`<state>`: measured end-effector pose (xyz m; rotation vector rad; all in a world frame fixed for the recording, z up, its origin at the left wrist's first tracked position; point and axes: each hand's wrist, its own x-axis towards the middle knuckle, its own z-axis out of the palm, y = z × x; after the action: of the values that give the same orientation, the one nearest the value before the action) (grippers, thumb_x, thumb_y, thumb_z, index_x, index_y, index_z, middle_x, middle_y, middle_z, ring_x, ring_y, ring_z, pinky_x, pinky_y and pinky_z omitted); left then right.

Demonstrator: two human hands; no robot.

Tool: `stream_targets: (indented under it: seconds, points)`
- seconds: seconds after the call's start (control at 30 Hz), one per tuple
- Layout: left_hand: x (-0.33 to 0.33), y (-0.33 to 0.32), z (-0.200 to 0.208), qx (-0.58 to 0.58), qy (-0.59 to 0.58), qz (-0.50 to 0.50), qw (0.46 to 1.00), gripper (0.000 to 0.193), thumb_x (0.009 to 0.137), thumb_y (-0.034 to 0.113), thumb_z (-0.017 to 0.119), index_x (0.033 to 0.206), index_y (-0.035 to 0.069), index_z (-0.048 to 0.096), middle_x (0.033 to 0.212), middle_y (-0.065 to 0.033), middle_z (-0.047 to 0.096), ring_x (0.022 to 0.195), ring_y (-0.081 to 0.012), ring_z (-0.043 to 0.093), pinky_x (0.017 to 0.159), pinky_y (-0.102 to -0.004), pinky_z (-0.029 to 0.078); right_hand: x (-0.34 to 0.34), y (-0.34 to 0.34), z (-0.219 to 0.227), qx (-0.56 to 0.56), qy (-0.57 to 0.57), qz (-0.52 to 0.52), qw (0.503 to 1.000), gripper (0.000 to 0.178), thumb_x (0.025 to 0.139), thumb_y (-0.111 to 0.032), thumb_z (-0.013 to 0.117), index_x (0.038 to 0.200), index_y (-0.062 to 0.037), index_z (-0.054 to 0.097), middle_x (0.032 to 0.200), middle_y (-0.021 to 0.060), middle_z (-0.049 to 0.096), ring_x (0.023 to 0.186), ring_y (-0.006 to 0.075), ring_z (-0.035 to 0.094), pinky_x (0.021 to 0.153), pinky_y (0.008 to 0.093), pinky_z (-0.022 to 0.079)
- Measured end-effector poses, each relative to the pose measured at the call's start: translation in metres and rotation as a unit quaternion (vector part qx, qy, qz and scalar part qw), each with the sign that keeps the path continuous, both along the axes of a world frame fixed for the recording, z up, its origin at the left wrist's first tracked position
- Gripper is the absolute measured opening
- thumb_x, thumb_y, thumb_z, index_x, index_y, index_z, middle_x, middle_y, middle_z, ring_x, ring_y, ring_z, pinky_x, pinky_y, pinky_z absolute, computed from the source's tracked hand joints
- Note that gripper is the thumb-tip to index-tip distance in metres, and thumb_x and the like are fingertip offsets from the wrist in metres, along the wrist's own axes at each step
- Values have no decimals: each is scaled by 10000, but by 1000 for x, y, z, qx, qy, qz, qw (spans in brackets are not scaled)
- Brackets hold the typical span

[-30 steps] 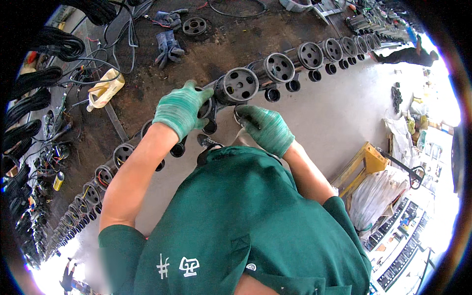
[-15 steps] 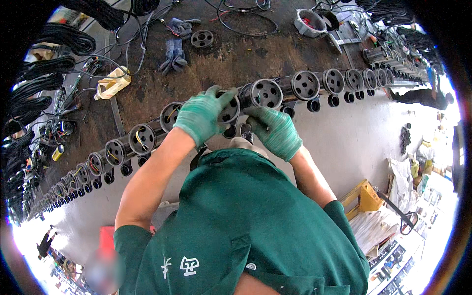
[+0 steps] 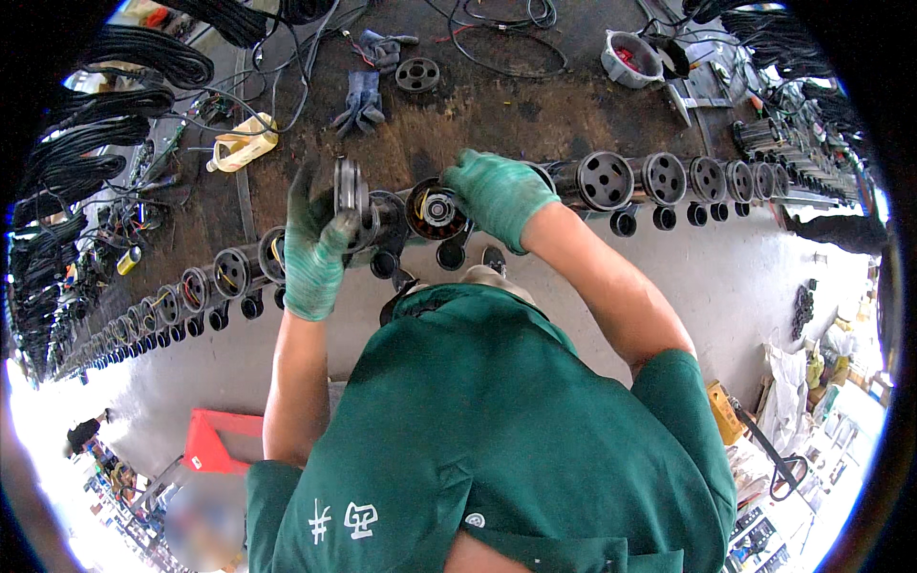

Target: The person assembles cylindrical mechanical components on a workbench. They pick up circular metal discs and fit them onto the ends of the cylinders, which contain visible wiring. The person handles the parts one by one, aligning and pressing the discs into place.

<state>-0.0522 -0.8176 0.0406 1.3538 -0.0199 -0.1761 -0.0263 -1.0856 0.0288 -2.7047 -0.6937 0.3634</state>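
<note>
Gripping a grey grooved disc (image 3: 350, 187) in the green-gloved left hand (image 3: 317, 253), pinched nearly on edge between thumb and fingers, above the line of housings and to the left of an uncovered housing (image 3: 412, 216). Reaching over with the right hand (image 3: 501, 196), also gloved in green, with fingers bent down just beside the right rim of that uncovered housing. Cannot tell, behind the back of the glove, about anything caught under the right fingers. Looking down into the uncovered housing at a round metallic core (image 3: 438, 208) and a brownish ring around it. Standing close against a dark, stained table (image 3: 506, 110), with black cylindrical housings (image 3: 606, 180) lined up along its near edge: to the right, faced with several-holed covers; to the left, showing loose coloured wires (image 3: 231, 273) inside. Seeing short black tubes (image 3: 451, 252) below the line, over a pale grey floor (image 3: 611, 286). Farther across the table, seeing grey-blue gloves (image 3: 361, 100), a loose disc with holes (image 3: 417, 74) near them, a yellowish jug (image 3: 245, 143) on its side, and, toward the right, a grey bowl (image 3: 629, 76) with red bits inside. Wearing a dark green shirt (image 3: 535, 382).
</note>
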Motion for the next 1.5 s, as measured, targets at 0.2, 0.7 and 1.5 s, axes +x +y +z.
stream_targets:
  seconds: [0.2, 0.7, 1.5]
  points:
    - [-13, -4, -10, -74, 34, -11, 997, 980, 881, 239, 847, 1645, 135, 242, 1358, -121, 616, 1218, -238, 629, 1026, -383, 547, 21, 7, 7, -22, 14, 77, 997, 370, 866, -95, 698, 1235, -86, 688, 1245, 171, 669, 1161, 379, 667, 956, 467, 568]
    - [12, -18, -7, -3, -42, -106, 993, 932, 849, 239, 874, 1584, 64, 328, 1408, -118, 598, 1290, -222, 597, 1100, -381, 497, -40, 14, 15, -70, -3, -25, 997, 314, 910, -55, 647, 1212, -111, 713, 1229, 172, 642, 1087, 357, 707, 873, 457, 599]
    - [35, -32, -52, -93, 207, -82, 970, 612, 1007, 528, 600, 1529, 288, 389, 1384, -50, 590, 1149, -236, 650, 849, -426, 627, 39, -17, -33, -20, -53, 193, 980, 414, 906, -120, 651, 1316, -70, 661, 1369, 191, 629, 1230, 384, 638, 1031, 469, 525]
